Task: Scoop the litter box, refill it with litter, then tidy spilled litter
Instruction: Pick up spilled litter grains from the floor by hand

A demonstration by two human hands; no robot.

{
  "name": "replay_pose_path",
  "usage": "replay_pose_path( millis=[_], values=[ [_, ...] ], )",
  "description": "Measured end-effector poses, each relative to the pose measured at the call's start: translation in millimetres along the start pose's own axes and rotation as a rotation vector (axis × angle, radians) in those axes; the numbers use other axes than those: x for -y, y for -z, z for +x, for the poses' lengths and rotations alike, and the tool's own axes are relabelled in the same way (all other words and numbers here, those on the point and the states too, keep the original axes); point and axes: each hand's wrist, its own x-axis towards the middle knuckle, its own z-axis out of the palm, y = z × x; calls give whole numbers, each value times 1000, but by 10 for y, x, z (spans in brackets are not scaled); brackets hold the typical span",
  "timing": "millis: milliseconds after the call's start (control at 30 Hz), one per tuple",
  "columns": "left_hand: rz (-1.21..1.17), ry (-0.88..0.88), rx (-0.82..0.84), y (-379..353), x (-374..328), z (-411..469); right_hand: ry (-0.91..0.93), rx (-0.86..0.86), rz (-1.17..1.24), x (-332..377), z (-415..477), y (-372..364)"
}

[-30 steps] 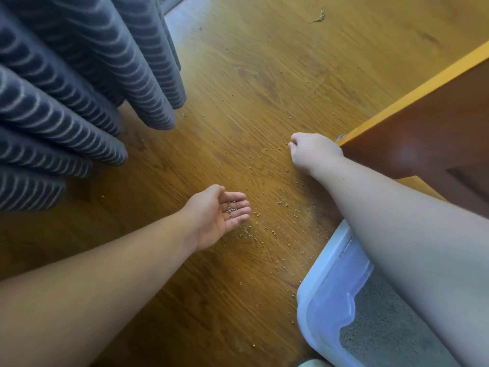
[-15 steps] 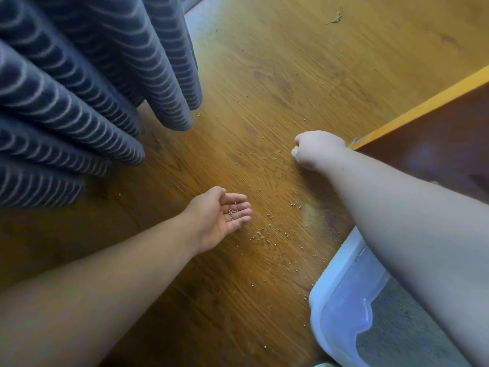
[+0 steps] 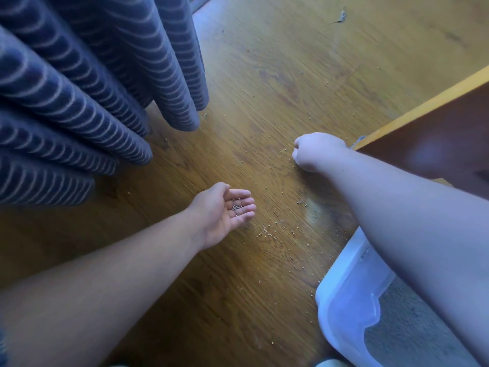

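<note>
Left hand [image 3: 225, 210]: cupped, palm up, few grains inside. Right hand [image 3: 315, 152]: fisted at floor [image 3: 264, 75], contents unseen. Litter [image 3: 270, 233]: scattered between hands, beside box [image 3: 344, 300]. Risk: palm tilts, grains respill.

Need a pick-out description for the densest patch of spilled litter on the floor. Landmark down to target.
Start at the white litter box at lower right on the wood floor. Up and left of its corner, just right of the cupped left hand, lies the litter cluster. It is a tight arc of pale grains, while the grains around it lie singly.
</note>
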Motion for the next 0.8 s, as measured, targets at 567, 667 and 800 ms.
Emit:
replay_pose_path(
  millis=[567, 667, 800],
  values=[
    [-3, -2, -15, 113, 27, 36, -97, -18, 87, 93, 53, -12],
    [2, -4, -14, 117, 32, 25, -144, -49, 147, 111, 71, -32],
    [2, -4, -15, 144, 36, -1, -93, -101, 186, 95, 51, -50]
  ],
)
